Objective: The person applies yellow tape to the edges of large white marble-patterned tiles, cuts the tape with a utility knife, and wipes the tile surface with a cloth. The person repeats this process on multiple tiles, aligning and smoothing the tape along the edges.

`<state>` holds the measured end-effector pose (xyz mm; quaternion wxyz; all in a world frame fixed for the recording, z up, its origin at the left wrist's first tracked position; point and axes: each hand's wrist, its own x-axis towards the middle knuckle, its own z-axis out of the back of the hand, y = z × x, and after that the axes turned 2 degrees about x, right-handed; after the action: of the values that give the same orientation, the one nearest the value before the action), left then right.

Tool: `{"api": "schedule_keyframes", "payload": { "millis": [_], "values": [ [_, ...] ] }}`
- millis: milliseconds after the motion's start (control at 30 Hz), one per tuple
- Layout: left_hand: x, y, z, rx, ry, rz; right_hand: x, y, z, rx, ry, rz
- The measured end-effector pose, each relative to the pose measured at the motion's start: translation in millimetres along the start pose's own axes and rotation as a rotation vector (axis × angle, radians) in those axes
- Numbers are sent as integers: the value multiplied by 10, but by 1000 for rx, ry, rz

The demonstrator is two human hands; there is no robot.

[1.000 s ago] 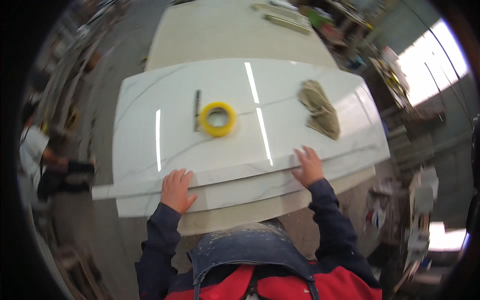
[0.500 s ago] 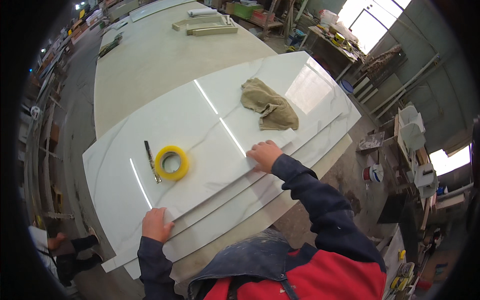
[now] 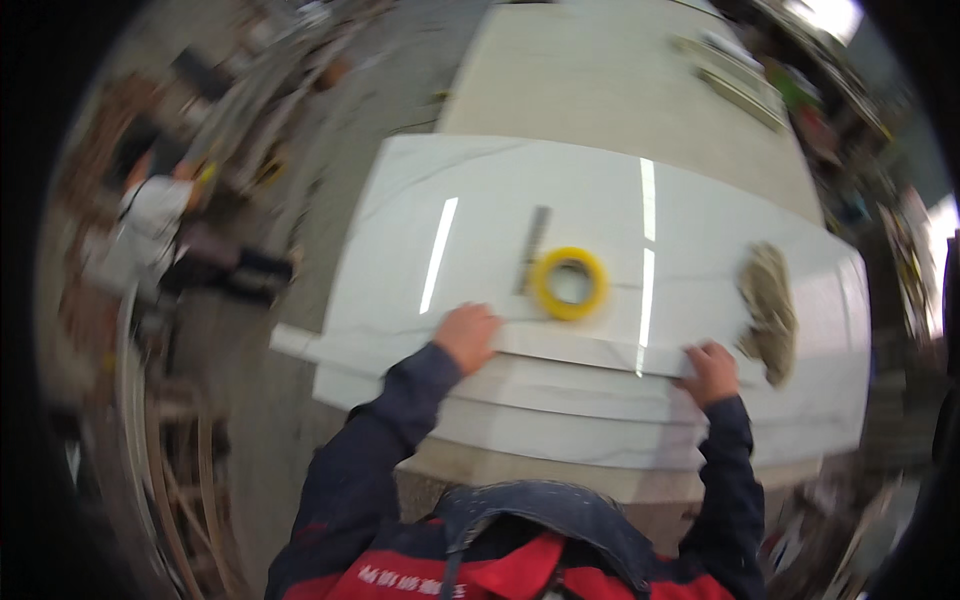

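A narrow white strip of slab (image 3: 590,350) with a glossy face spans between my hands, lying along the near part of a white marbled slab (image 3: 540,170). My left hand (image 3: 467,338) is closed about its left end. Fingers bent, my right hand (image 3: 712,373) grips it near the right end. More long white strips (image 3: 580,398) lie nearer my body, one sticking out past the slab's left edge. Just beyond the held strip are a yellow tape roll (image 3: 543,292) and a slim dark tool (image 3: 536,240), too blurred to name. A crumpled tan cloth (image 3: 768,310) lies beyond my right hand.
The slab rests on a large beige table (image 3: 600,70), with pale frame pieces (image 3: 740,97) at its far right. Left of it, across the grey floor, is another person (image 3: 160,215) in a white top. Shelves and clutter line both sides, smeared by motion.
My view has swung left, so the slab, tape and cloth appear further right. Both hands remain at the strip. More of the other person has come into sight.
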<state>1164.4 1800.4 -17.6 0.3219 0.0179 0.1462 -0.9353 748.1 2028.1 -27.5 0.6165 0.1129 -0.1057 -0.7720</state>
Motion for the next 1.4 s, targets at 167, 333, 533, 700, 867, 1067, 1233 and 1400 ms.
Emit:
{"api": "schedule_keyframes", "payload": {
  "millis": [167,333,533,700,867,1067,1233,1400],
  "values": [
    [-100,-64,-123,62,-49,75,-1,5,28,-65,51,-22],
    [-213,22,-134,-32,-154,108,-128,-31,96,-99,-7,-62],
    [-1082,1689,-5,-55,-524,762,-1016,-889,-217,230,-440,-698],
    [-2303,3860,-452,346,-268,1275,-1539,-1532,-749,-368,138,-545],
    [-2205,3978,-723,178,-383,1112,-789,-891,-621,164,-322,-1273],
    [-1627,2959,-1039,-122,-538,861,-774,-705,-345,406,-446,-1517],
    [-1638,2083,-1191,-379,-484,825,-776,-450,-214,431,-564,-1460],
    [-1722,1841,-1269,-556,-422,910,-1135,-369,-136,456,-704,-1471]
  ]
}}
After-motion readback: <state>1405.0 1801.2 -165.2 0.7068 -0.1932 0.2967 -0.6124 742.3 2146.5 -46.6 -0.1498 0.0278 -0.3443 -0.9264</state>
